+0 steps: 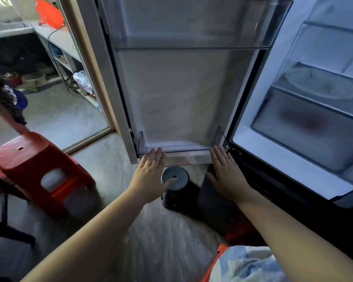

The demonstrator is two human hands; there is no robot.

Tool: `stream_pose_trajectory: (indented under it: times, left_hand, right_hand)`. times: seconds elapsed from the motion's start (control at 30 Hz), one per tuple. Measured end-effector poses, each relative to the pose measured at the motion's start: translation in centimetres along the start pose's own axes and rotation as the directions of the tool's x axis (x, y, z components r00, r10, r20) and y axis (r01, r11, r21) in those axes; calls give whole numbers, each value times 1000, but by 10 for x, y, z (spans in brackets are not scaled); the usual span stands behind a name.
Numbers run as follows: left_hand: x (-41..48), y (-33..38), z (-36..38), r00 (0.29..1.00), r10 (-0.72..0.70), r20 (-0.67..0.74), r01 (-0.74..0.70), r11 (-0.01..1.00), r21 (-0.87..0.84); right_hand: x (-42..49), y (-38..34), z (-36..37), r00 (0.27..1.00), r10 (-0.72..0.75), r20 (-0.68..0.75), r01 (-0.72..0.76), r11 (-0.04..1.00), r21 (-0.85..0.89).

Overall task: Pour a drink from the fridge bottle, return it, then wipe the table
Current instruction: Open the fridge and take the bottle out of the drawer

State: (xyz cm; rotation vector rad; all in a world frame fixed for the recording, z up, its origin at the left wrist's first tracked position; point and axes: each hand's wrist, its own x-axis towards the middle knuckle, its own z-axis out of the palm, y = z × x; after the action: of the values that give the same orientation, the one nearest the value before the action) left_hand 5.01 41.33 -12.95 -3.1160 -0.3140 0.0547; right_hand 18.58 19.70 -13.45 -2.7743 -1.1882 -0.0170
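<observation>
Head view looked down along 2 bare forearms, with a blue-and-white cloth (247, 263) bunched at the bottom edge just beside the right one. Beyond it, the left hand (151, 176) and the right hand (225, 171) reached forward palm down, fingers straight and close together, gripping nothing. Between the 2 hands stood a dark bottle (174, 186) with a round grey cap, upright on the grey floor (151, 231) directly below the open fridge door (171, 88). The left thumb overlapped the cap's edge in this view; whether it touched could not be told. The right hand lay apart from the bottle, to its right. The left fingertips reached the front rim of the clear lower door shelf (181, 149) near its left end, and the right fingertips reached its right end. Left of the arms stood a red plastic stool (39, 159). Higher on the door sat 1 more clear shelf (192, 41). To the right, the lit fridge interior (314, 98) showed glass shelves, a blurred pale dish (318, 86) and a drawer (306, 127) beneath it. Far left, a framed glass panel (55, 98) showed white shelving and an orange bag (49, 13).
</observation>
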Motion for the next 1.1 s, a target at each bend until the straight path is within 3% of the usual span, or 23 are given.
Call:
stream_pose_trajectory:
  times: [0.33,0.6,0.77,0.87,0.93,1.1]
  left_hand:
    - [3,-18,4,995,97,-31,-99,992,-77]
    - [23,-32,-22,956,292,-6,-290,947,-139]
    - [53,-16,-18,898,426,108,-415,903,-111]
    - [71,7,-22,867,474,155,-470,880,-66]
    - [85,21,-23,850,515,115,-511,857,-60]
    - [118,67,-38,764,642,64,-637,766,-80]
  right_hand:
    - [7,-2,10,998,46,-35,-48,998,-36]
    - [5,-16,20,964,189,-185,-158,973,171]
    - [-1,-18,17,956,249,-159,-212,953,216]
    - [-15,-13,10,893,421,-159,-340,863,373]
    - [-27,-2,4,836,524,-165,-415,799,434]
    - [-48,35,-20,618,773,-141,-568,563,600]
